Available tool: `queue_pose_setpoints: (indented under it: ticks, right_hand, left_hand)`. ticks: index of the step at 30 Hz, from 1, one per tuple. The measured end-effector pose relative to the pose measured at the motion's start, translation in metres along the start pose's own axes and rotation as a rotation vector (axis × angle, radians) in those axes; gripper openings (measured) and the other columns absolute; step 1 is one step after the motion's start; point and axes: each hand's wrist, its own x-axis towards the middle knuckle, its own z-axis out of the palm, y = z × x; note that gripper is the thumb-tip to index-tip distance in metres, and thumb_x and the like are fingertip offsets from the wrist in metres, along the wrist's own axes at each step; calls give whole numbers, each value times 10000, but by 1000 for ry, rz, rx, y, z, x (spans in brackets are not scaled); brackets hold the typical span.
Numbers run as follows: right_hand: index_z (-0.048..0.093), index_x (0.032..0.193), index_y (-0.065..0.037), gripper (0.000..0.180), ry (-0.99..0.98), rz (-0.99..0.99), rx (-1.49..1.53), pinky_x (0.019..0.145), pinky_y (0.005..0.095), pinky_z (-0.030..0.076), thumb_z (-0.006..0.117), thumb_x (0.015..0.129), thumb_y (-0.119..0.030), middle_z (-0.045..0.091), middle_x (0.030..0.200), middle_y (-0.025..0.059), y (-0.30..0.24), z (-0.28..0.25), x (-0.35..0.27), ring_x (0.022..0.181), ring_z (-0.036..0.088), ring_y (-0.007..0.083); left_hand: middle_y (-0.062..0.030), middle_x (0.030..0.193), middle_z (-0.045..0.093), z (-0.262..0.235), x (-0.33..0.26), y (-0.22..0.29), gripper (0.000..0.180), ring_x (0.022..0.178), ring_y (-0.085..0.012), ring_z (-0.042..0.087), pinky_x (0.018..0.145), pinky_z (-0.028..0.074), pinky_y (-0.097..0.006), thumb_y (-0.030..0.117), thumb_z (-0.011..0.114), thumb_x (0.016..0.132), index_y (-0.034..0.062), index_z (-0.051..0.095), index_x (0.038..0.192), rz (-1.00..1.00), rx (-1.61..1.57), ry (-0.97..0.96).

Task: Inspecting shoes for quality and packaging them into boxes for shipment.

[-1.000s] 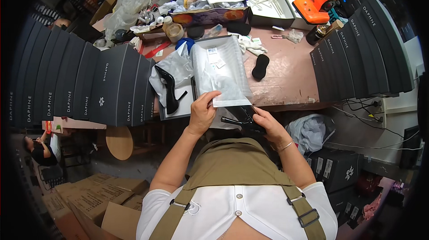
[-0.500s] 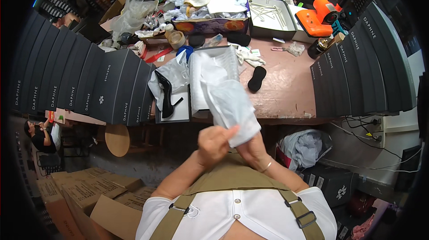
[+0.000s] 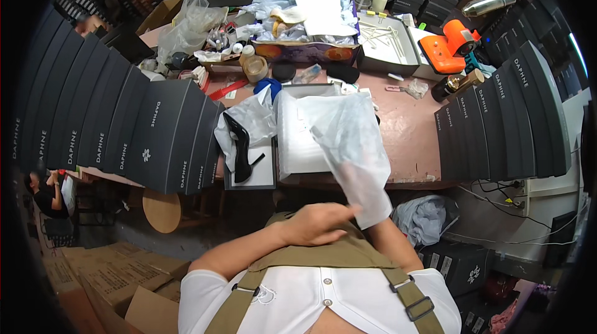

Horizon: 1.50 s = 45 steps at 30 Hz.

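My right hand (image 3: 359, 180) is inside a translucent white bag (image 3: 336, 129), showing only as a dim shape through the material; its fingers are veiled. The bag's mouth hangs round my right wrist. Close to that edge is my left hand (image 3: 318, 223), fingers apart and holding nothing; whether a fingertip touches the bag I cannot tell. Beyond the hands stands a shoe box lined with white padded wrap (image 3: 292, 147). To its left, a black high-heeled shoe (image 3: 241, 147) lies on its side beside crumpled white tissue (image 3: 256, 113), in a grey box part (image 3: 264, 175).
Dark grey shoe boxes stand in rows at the left (image 3: 165, 129) and right (image 3: 528, 110) of the pink table (image 3: 413, 153). Behind are a carton of crumpled paper (image 3: 305, 51), a tray of white sticks (image 3: 388, 41) and an orange device (image 3: 448, 54). Cardboard cartons (image 3: 118, 272) lie lower left.
My right hand has gone from the bag's edge to inside it. My left hand has let go of the bag and its fingers have spread. The whole view has shifted slightly.
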Motion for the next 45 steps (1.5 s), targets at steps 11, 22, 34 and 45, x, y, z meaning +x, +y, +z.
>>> queue_pose_setpoints:
  ticks: [11, 22, 34, 45]
  right_hand:
    - [323, 1432, -43, 705, 58, -267, 169, 1069, 465, 330, 674, 842, -204, 308, 1472, 194, -38, 97, 7, 1341, 357, 336]
    - [354, 1359, -21, 619, 183, 10, 891, 959, 347, 444, 674, 849, -165, 540, 1222, 97, -17, 48, 86, 1094, 549, 213]
    - [248, 1465, -61, 824, -184, -212, -191, 1015, 429, 384, 709, 814, -266, 410, 1386, 252, 17, 66, 135, 1267, 431, 362]
    - [483, 1295, -31, 604, -299, -89, 186, 838, 357, 485, 721, 793, -268, 623, 1087, 142, -27, 53, 100, 1004, 613, 270]
  left_hand:
    - [-149, 1190, 563, -128, -55, -113, 559, 1066, -253, 582, 944, 480, -376, 115, 678, 807, -6, 438, 1297, -609, -872, 1219]
    - [-183, 968, 617, -78, -31, -147, 761, 883, -347, 605, 769, 482, -427, 75, 671, 774, 136, 328, 1451, -629, 99, 258]
    - [-258, 997, 656, -103, -133, -181, 461, 952, -384, 638, 834, 499, -405, 185, 762, 727, -85, 620, 1072, -1110, 396, 793]
    - [-118, 1323, 457, -89, -36, -118, 854, 1222, -202, 453, 974, 410, -354, 225, 689, 879, 76, 122, 1500, -672, -611, 713]
